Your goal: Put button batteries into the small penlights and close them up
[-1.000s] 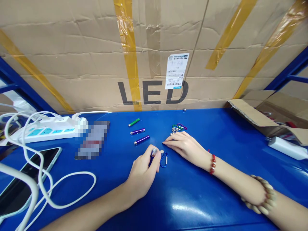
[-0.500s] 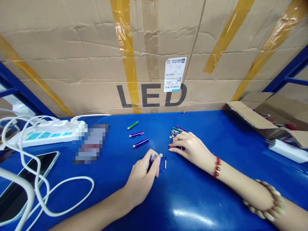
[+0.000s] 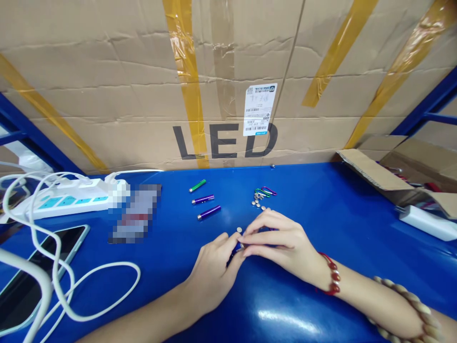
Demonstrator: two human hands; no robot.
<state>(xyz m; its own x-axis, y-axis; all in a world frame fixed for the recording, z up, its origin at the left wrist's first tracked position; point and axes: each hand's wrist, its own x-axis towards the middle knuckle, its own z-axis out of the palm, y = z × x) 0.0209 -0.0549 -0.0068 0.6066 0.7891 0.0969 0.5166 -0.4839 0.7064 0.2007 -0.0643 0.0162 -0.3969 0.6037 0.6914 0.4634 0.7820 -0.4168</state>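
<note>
A small blue metal tube, like a mini flashlight (image 3: pixel 238 247), is pinched in my left hand (image 3: pixel 214 271), mostly covered by the fingers. My right hand (image 3: pixel 276 240) meets it at the tube's silvery end, thumb and fingertips pressed together there; whatever they hold is too small to make out. One loose button cell (image 3: pixel 239 230) lies just beyond my left fingertips. Past my right hand is a cluster of button cells (image 3: pixel 257 205) beside green and purple carabiners (image 3: pixel 268 191). Two purple mini flashlights (image 3: pixel 209 213) and a green tube (image 3: pixel 197 186) lie farther left.
A white power strip (image 3: pixel 71 197) with looping white cables (image 3: pixel 103 264) occupies the left, near a phone (image 3: pixel 43 271) and a pixelated flat item (image 3: pixel 135 214). A large cardboard box (image 3: pixel 143 85) walls the back. At right are an open carton (image 3: pixel 378 171) and white adapter (image 3: pixel 432 223).
My right hand has left the button cell cluster and come toward me and left, to the tube in my left hand. The left hand has stayed nearly in place. The blue carabiner is now hidden.
</note>
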